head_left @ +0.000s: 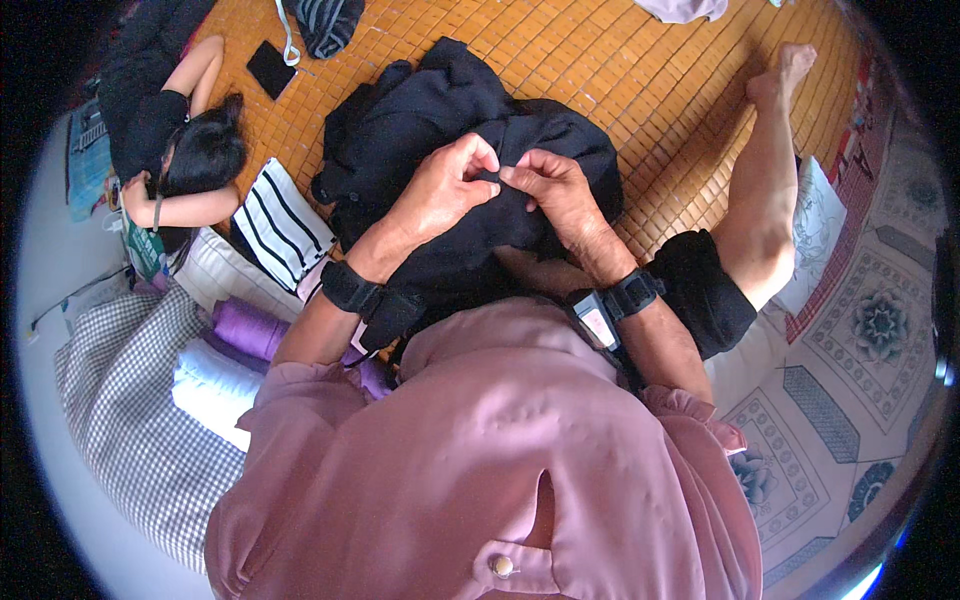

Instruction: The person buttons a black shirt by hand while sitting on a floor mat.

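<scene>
A black garment [420, 110] lies bunched over my lap and on the bamboo mat [630, 70]. My left hand [445, 185] pinches a bit of its dark cloth between thumb and forefinger. Close beside it, almost touching, my right hand [560, 190] pinches the same part of the garment with thumb and fingertips. Whether a needle or other tiny thing sits between the fingertips is too small to tell. Each wrist carries a black strap, and a small device shows at the right one.
Another person [170, 140] lies at the left, head on an arm. A striped cloth [283, 225], a purple roll [250, 328] and a checked cloth [130, 400] are at my left. My bare leg [765, 180] stretches out right, by a drawing sheet [815, 235]. A black phone-like slab [270, 70] lies far left.
</scene>
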Demonstrator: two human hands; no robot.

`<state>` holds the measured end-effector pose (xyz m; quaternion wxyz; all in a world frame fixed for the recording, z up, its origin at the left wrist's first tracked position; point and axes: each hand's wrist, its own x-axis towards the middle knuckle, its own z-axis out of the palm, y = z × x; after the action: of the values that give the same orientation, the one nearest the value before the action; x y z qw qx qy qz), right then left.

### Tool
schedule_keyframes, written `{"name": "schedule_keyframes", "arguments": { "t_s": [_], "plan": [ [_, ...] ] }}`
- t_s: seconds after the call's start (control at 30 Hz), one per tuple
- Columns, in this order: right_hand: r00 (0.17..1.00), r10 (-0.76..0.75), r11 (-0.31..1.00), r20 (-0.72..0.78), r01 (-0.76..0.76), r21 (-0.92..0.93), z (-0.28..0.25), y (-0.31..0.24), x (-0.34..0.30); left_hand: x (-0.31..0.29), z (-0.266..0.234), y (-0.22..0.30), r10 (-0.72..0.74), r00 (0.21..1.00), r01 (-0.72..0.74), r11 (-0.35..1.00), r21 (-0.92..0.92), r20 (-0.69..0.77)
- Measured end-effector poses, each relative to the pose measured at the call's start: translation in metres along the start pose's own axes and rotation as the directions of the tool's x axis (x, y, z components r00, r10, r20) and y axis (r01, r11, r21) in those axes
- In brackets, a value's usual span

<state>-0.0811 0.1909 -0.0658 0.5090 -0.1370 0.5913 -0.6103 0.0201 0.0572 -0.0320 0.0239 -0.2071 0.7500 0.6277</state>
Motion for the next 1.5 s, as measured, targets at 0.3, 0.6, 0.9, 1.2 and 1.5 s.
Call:
{"name": "schedule_keyframes", "arguments": {
  "t_s": [0.3,0.6,0.9,1.2,1.5],
  "plan": [
    [1.0,0.003,0.997,0.025,-0.005,0.072,-0.005,0.002,0.0,0.001,0.005,0.009,-0.068,0.997,0.065,0.994,-0.083,-0.04],
    [0.997,0.006,0.989,0.072,-0.016,0.145,-0.005,0.004,-0.001,0.0,0.002,0.012,-0.081,0.997,0.081,0.988,-0.131,0.003],
    [0.999,0.009,0.991,0.046,-0.015,0.134,-0.005,0.008,0.005,0.002,-0.004,0.01,-0.116,0.992,0.123,0.983,-0.136,0.054],
    [0.999,0.021,0.991,0.04,-0.026,0.133,-0.003,0.005,0.002,0.004,-0.005,0.009,-0.14,0.99,0.141,0.979,-0.144,0.02],
    [0.998,0.024,0.968,0.054,-0.037,0.248,-0.004,0.002,0.0,0.002,0.002,0.011,-0.163,0.984,0.135,0.941,-0.31,-0.066]
  ]
}}
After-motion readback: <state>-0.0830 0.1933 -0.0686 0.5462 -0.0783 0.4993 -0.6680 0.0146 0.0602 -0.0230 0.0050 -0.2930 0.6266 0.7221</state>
